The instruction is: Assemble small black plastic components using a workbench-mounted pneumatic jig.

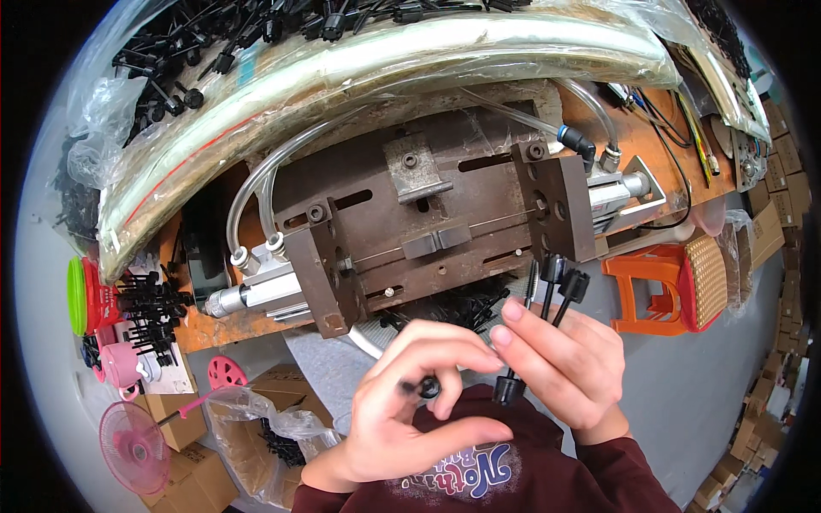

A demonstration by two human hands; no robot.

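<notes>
In front of my chest, my left hand [406,410] has its thumb and index finger apart in a C shape. Its other fingers curl round a short black part [428,387], seen end-on and mostly hidden. My right hand [569,363] pinches several thin black rods with ribbed cylindrical caps [571,286]. Some caps point up past the fingers, and one cap [509,391] hangs down below them. A slim tip [532,278] with fine bristles or ridges stands beside the upper caps. Both hands are just nearer than a brown metal clamping fixture [445,278].
Air cylinders [265,286] with clear hoses [244,201] flank the fixture on an orange bench [205,333]. Behind lie a plastic-wrapped roll [385,64] and heaped black parts [333,21]. An orange stool [650,295] stands right; a pink fan [132,445] and cartons [184,479] stand left.
</notes>
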